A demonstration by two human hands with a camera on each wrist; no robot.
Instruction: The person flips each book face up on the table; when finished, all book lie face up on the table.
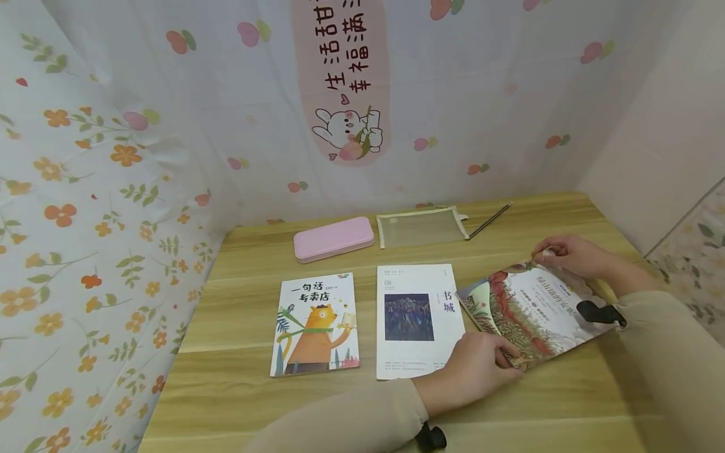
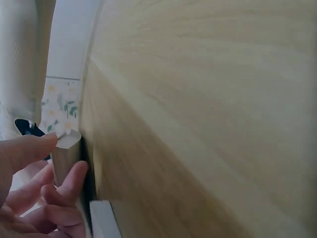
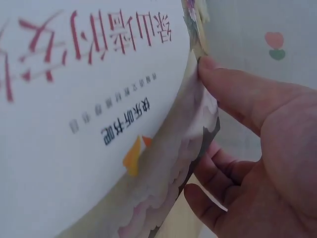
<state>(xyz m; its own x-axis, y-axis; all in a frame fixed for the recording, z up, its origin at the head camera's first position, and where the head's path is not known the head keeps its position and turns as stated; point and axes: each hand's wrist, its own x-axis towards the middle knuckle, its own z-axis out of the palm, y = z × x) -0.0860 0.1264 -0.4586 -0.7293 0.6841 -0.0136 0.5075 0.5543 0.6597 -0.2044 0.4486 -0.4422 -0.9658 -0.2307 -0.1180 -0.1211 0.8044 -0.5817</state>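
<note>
An illustrated book (image 1: 552, 308) with a white and green cover and red Chinese title is held tilted at the right of the table. My right hand (image 1: 586, 261) grips its far edge; in the right wrist view the thumb (image 3: 225, 87) lies on the cover side, with fingers behind. At the near corner, my left hand (image 1: 472, 368) pinches the book between thumb and fingers, as the left wrist view also shows on the book's edge (image 2: 67, 161). Beside it lies a white book (image 1: 416, 277) with a dark blue picture, partly covered by my left hand.
A cat-cover book (image 1: 317, 324) lies at the left on the wooden table (image 1: 226, 352). Along the back are a pink case (image 1: 334, 239), a mesh zip pouch (image 1: 421, 228) and a dark pen (image 1: 489, 221). Printed cloth (image 1: 226, 113) hangs behind the table.
</note>
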